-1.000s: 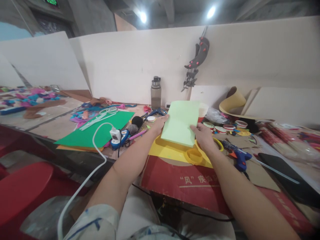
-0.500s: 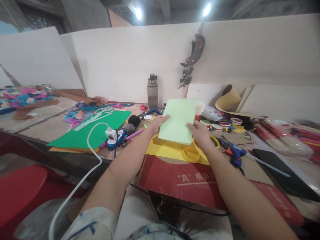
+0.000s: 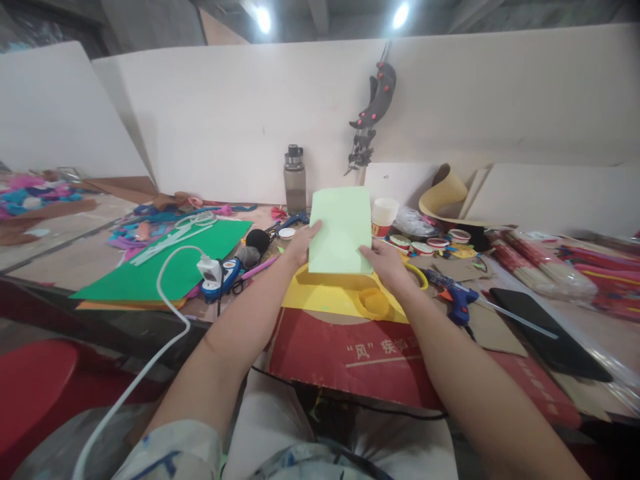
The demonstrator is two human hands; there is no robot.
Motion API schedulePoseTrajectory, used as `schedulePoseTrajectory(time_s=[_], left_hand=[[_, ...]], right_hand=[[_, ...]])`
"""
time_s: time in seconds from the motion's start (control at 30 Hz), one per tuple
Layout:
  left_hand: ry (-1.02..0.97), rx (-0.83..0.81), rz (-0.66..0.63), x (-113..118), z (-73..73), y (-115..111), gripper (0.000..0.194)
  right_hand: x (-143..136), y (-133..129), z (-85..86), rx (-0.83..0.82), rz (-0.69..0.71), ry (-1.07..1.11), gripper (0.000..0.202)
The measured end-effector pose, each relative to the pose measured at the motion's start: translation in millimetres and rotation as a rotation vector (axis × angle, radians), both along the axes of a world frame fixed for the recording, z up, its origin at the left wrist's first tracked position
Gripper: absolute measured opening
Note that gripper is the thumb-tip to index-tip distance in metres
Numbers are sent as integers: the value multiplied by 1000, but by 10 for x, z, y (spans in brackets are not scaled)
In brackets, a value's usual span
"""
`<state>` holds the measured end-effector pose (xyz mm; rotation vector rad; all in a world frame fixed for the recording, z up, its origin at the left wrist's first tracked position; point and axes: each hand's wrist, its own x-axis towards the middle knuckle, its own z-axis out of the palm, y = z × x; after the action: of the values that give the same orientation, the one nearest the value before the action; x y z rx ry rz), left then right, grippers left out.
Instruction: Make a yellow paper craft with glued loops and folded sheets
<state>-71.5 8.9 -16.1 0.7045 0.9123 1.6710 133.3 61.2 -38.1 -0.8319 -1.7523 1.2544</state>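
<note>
A pale green sheet (image 3: 341,230), perhaps craft foam or card, is held up between both hands over the table. My left hand (image 3: 303,244) is closed on its left edge, thumb on the near face. Lower on the right edge, my right hand (image 3: 386,261) grips it in the same way. Beneath the sheet lies a yellow sheet (image 3: 320,297) with a curled yellow strip (image 3: 374,303) on it. Under these is a red printed cardboard (image 3: 345,360). The hands' other fingers are hidden behind the green sheet.
To the right are a blue glue gun (image 3: 457,297), a black tablet-like slab (image 3: 550,333) and a paper cup (image 3: 384,215). Left of my arm lie a green sheet (image 3: 200,267) and a power strip (image 3: 223,279) with a white cable (image 3: 165,347). A bottle (image 3: 295,180) stands behind.
The pale green sheet has become more upright and squarer to me, uncovering more of the paper cup. Both hands keep hold of it. The whole view has shifted slightly.
</note>
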Motion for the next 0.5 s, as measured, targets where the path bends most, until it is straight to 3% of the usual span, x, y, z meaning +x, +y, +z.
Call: schedulePoseTrajectory(time_s=[0.07, 0.33, 0.5], left_hand=[[-24, 13, -22, -16, 7, 3, 24], [18, 24, 113, -49, -7, 31, 6], [-43, 5, 118, -116, -14, 64, 14]], right_hand=[[8, 7, 2, 1, -4, -2, 32], [6, -3, 5, -4, -24, 28, 34], [4, -114, 85, -44, 44, 14, 34]])
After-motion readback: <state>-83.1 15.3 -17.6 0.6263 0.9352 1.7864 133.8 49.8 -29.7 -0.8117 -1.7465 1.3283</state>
